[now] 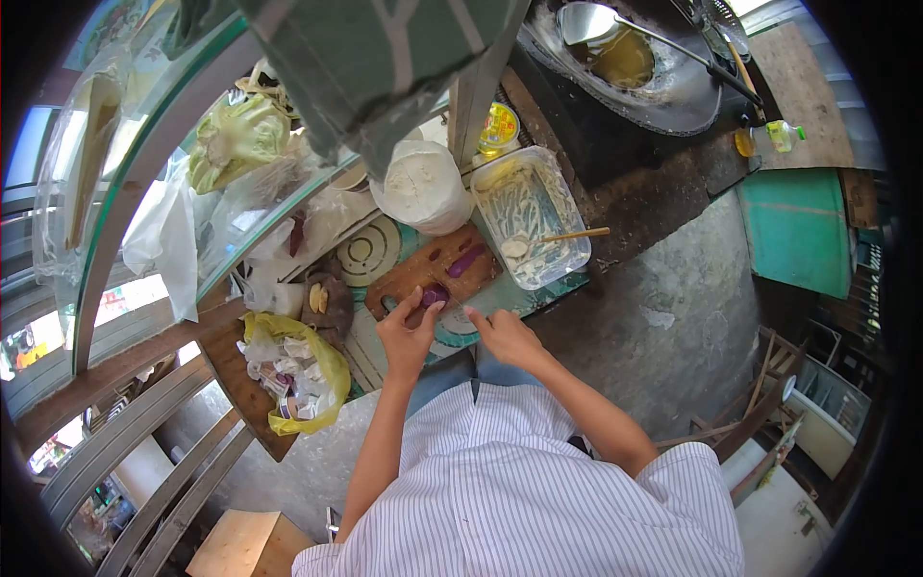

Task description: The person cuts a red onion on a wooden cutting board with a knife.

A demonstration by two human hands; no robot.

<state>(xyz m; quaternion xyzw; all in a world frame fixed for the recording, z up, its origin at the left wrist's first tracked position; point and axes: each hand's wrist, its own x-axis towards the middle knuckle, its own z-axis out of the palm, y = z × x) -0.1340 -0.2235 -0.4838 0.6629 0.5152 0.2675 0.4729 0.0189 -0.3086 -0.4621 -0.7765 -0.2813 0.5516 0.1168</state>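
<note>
We found a yellow bag [293, 370] at the left. The left hand [408, 332] pinched a purple vegetable [435, 293] against the cutting board [433, 269]. The right hand [502, 334] gripped a knife [460, 306] beside it. A plastic tub [534, 226] stood beyond.

Both arms are bare from the short sleeves down and stretched out forward, elbows bent a bit. The left hand [409, 332] is out in front with fingers curled down and pinched together at the tips, thumb tucked close. The right hand [502, 337] sits just beside it, loosely fisted with knuckles up, wrist straight. The hands are close together, not quite touching.
</note>
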